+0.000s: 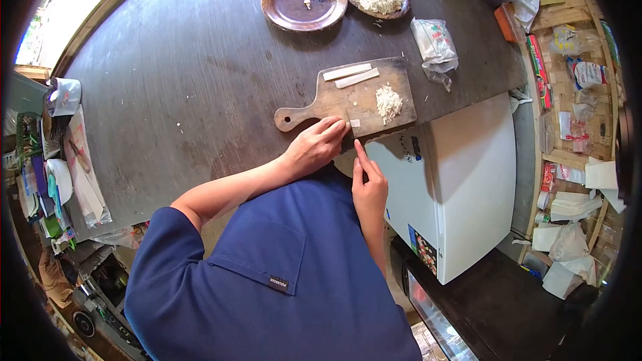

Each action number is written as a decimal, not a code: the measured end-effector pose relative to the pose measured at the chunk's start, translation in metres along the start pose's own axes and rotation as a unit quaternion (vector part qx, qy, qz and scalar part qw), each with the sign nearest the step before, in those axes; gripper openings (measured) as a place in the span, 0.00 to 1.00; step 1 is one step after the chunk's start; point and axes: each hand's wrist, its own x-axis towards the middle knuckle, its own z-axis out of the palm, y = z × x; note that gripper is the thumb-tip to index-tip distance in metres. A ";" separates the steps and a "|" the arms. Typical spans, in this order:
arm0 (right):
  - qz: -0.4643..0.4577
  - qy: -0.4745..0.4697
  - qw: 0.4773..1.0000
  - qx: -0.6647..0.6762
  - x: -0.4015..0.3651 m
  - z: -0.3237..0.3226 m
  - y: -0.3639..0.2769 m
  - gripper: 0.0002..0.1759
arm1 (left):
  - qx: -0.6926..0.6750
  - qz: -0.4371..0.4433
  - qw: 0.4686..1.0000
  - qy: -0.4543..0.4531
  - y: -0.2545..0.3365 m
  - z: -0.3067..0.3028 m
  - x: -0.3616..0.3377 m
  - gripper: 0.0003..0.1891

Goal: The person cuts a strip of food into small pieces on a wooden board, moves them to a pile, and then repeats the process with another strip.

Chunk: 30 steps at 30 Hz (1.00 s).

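"Where's the left hand (317,144)?"

"On the cutting board (332,103), fingertips pressed together right at a small pale piece (355,123). Shreds (388,104) and two strips (357,79) lie farther up the board."

"And the right hand (370,184)?"

"Just off the near edge, index finger out, others curled. I can't tell whether it's gripping anything."

Left hand (315,146) on wooden cutting board (328,102), right hand (370,187) near its edge, two pale strips (357,79), shredded pile (388,104)
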 end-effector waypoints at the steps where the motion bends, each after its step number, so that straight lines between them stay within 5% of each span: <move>1: 0.002 0.002 1.000 0.000 0.006 0.003 -0.001 0.26 | -0.001 0.002 1.000 -0.001 0.000 0.000 0.000 0.28; 7: -0.076 0.037 0.995 0.059 0.030 0.011 -0.003 0.25 | -0.035 -0.020 0.999 -0.002 -0.003 0.001 -0.001 0.28; 12: 0.024 -0.030 0.999 0.004 0.001 -0.011 -0.012 0.23 | -0.042 -0.023 0.999 0.005 0.000 0.001 -0.002 0.28; 18: -0.050 0.019 0.997 0.062 0.025 0.013 0.001 0.25 | -0.049 -0.021 0.999 -0.004 -0.002 0.001 -0.002 0.28; 30: -0.028 0.010 1.000 0.002 0.011 0.011 0.000 0.25 | -0.010 -0.007 1.000 0.004 -0.001 0.000 -0.001 0.28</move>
